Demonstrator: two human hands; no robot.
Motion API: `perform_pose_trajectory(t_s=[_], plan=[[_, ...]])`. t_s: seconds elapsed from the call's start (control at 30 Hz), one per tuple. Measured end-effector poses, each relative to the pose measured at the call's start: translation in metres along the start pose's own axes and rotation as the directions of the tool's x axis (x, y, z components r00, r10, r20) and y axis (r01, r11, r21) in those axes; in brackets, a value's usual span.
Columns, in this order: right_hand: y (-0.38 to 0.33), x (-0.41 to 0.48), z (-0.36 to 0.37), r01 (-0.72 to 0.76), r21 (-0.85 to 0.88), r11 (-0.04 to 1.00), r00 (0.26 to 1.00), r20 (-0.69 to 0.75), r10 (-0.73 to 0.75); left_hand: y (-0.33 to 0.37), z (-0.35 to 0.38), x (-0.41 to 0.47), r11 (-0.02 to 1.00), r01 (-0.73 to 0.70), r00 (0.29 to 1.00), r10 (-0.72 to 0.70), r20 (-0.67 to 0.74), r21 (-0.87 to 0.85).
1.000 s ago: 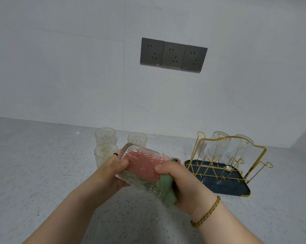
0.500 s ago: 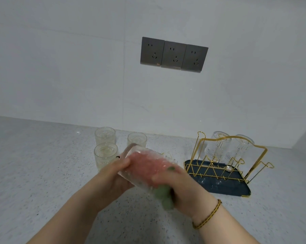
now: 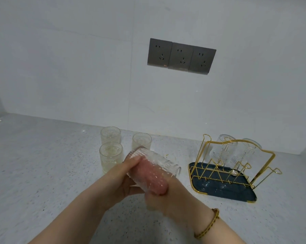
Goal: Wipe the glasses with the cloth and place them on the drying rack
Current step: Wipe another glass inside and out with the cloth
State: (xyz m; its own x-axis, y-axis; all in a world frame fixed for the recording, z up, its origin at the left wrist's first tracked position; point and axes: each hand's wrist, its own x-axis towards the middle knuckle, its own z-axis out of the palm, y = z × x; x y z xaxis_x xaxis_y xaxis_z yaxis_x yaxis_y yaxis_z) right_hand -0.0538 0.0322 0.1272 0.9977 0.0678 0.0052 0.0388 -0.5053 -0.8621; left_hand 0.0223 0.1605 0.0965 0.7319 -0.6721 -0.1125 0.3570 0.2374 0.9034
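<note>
- Presently: left hand (image 3: 129, 175) grips the ribbed glass (image 3: 159, 161), thumb on top and fingers curled beneath, holding it tilted above the counter (image 3: 42, 164).
- Pink cloth (image 3: 152, 180) shows through the glass wall, apparently stuffed inside.
- Right hand (image 3: 175, 198) at the glass's lower end is motion-blurred; cannot tell how its fingers lie or whether they pinch the cloth.
- Judged step: wiping the interior.
- To do well: keep the left grip firm near the base, twist glass against cloth, reach the bottom, then do rim and ribs outside.
- Three upright glasses (image 3: 110, 155) wait just behind.
- Drying rack (image 3: 270, 155), to the right, holds two inverted glasses (image 3: 222, 150); front pegs look free.
</note>
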Motion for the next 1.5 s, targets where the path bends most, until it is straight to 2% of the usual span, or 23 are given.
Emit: perform_pose_trajectory(t_s=[0.03, 0.1, 0.13, 0.17, 0.23, 0.3, 0.4, 0.47, 0.53, 0.57, 0.63, 0.7, 0.77, 0.83, 0.87, 0.93, 0.97, 1.03, 1.13, 1.23, 1.3, 1.37, 1.5], plan=[[-0.003, 0.0, -0.006, -0.16, 0.251, 0.955, 0.987, 0.035, 0.156, 0.0, -0.003, 0.0, 0.999, -0.036, 0.998, 0.036, 0.045, 0.002], [-0.012, -0.001, -0.015, -0.272, 0.71, 0.649, 0.962, 0.189, 0.197, 0.001, -0.006, -0.001, 0.994, -0.113, 0.983, 0.11, 0.147, 0.009], [-0.012, -0.004, -0.016, -0.248, 0.82, 0.515, 0.968, 0.184, 0.173, 0.001, -0.008, -0.002, 0.99, -0.143, 0.974, 0.139, 0.177, 0.008], [-0.013, -0.005, -0.017, -0.23, 0.842, 0.488, 0.971, 0.168, 0.169, 0.002, -0.008, -0.003, 0.986, -0.168, 0.969, 0.163, 0.186, 0.01], [-0.01, -0.005, -0.014, -0.254, 0.653, 0.713, 0.967, 0.175, 0.185, 0.004, -0.002, -0.005, 0.983, -0.184, 0.974, 0.181, 0.132, 0.005], [-0.01, -0.001, -0.006, -0.148, 0.273, 0.951, 0.986, 0.109, 0.122, 0.004, 0.003, -0.002, 0.991, -0.129, 0.992, 0.129, 0.002, -0.029], [-0.003, -0.001, 0.005, 0.187, -0.089, 0.978, 0.982, -0.025, -0.189, 0.0, 0.005, 0.003, 1.0, -0.012, 0.996, 0.012, -0.093, 0.0], [0.003, -0.001, 0.006, 0.209, -0.258, 0.943, 0.975, -0.013, -0.22, -0.001, 0.002, 0.002, 1.0, 0.007, 0.996, -0.007, -0.089, 0.009], [0.002, -0.001, -0.002, 0.009, 0.064, 0.998, 1.0, 0.003, -0.009, -0.001, -0.003, 0.0, 1.0, 0.014, 0.999, -0.013, -0.049, 0.015], [0.0, 0.001, -0.007, -0.119, 0.32, 0.94, 0.993, 0.055, 0.107, 0.0, -0.004, -0.002, 1.0, 0.006, 1.0, -0.006, -0.015, 0.026], [0.0, 0.003, -0.013, -0.232, 0.726, 0.647, 0.972, 0.154, 0.176, 0.0, -0.006, -0.003, 0.999, -0.03, 0.999, 0.029, 0.031, 0.032], [0.005, 0.006, -0.013, -0.197, 0.87, 0.452, 0.978, 0.145, 0.147, 0.001, -0.006, -0.001, 0.997, -0.075, 0.997, 0.074, 0.024, 0.033], [0.001, 0.006, -0.01, -0.212, 0.77, 0.602, 0.977, 0.162, 0.137, 0.003, -0.003, -0.001, 0.992, -0.107, 0.994, 0.107, 0.007, 0.059], [-0.005, 0.003, -0.008, -0.202, 0.364, 0.909, 0.977, 0.139, 0.161, 0.005, 0.002, -0.002, 0.992, -0.11, 0.993, 0.112, -0.025, 0.06], [-0.008, 0.001, -0.009, -0.12, 0.112, 0.986, 0.989, 0.105, 0.109, 0.006, 0.003, -0.002, 0.994, -0.099, 0.993, 0.101, -0.052, 0.055], [-0.01, 0.0, -0.007, 0.142, -0.301, 0.943, 0.988, 0.107, -0.115, 0.003, 0.003, 0.001, 0.997, -0.053, 0.995, 0.058, -0.083, 0.06], [-0.01, -0.002, -0.004, 0.223, -0.373, 0.901, 0.975, 0.109, -0.196, 0.002, 0.003, 0.001, 0.997, -0.031, 0.995, 0.038, -0.09, 0.075], [-0.002, 0.002, -0.004, 0.221, -0.358, 0.907, 0.975, 0.086, -0.204, 0.0, 0.001, 0.0, 0.995, -0.003, 0.997, 0.012, -0.082, 0.103], [-0.007, 0.003, -0.012, -0.122, 0.055, 0.991, 0.988, 0.104, 0.116, 0.0, -0.008, -0.004, 0.994, -0.024, 0.999, 0.019, 0.048, 0.106], [-0.013, 0.0, -0.019, -0.308, 0.418, 0.855, 0.95, 0.177, 0.256, 0.001, -0.015, -0.005, 0.994, -0.086, 0.99, 0.077, 0.118, 0.074], [-0.016, -0.002, -0.018, -0.322, 0.237, 0.917, 0.938, 0.212, 0.275, 0.002, -0.012, -0.007, 0.992, -0.105, 0.991, 0.098, 0.096, 0.075], [-0.018, -0.001, -0.015, -0.137, -0.031, 0.99, 0.963, 0.231, 0.14, 0.003, -0.007, -0.007, 0.995, -0.091, 0.995, 0.089, 0.049, 0.034], [-0.006, 0.006, -0.019, 0.142, -0.342, 0.929, 0.978, 0.193, -0.079, -0.007, -0.006, -0.002, 1.0, -0.015, 0.998, 0.014, -0.068, -0.012]])
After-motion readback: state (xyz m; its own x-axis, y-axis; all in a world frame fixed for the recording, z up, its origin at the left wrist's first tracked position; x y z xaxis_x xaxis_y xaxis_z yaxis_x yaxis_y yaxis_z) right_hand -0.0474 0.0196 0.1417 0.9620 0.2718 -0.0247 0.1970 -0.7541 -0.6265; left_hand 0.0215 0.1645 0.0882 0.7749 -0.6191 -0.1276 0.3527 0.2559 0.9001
